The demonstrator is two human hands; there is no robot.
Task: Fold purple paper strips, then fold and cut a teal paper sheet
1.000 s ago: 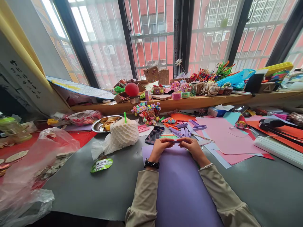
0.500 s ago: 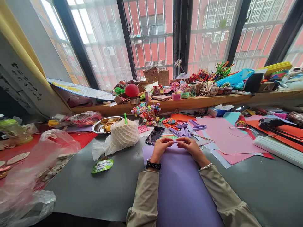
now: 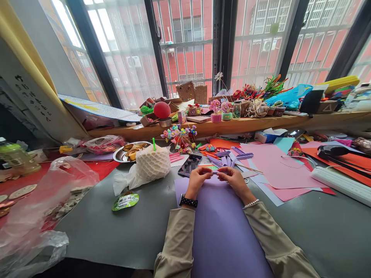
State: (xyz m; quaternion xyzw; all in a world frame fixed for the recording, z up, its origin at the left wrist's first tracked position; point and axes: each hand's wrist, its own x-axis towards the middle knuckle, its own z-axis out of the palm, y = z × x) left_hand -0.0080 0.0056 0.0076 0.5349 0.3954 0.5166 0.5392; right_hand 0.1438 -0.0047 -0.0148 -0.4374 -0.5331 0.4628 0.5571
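My left hand and my right hand meet fingertip to fingertip above a large purple paper sheet. Between them they pinch a small folded strip of purple paper, mostly covered by the fingers. Just beyond lie several folded purple paper strips. A black phone lies beside my left hand. Right of my right hand are a thin stick and a partly hidden scissor handle.
To the left stand a net-wrapped coconut with a green straw, a metal dish and a clear plastic bag. Pink paper sheets and a white power strip lie right. Craft items crowd the wooden sill.
My fingers have shifted very slightly on the paper strip, with both hands staying in the same place. The view has moved a little; nothing else differs.
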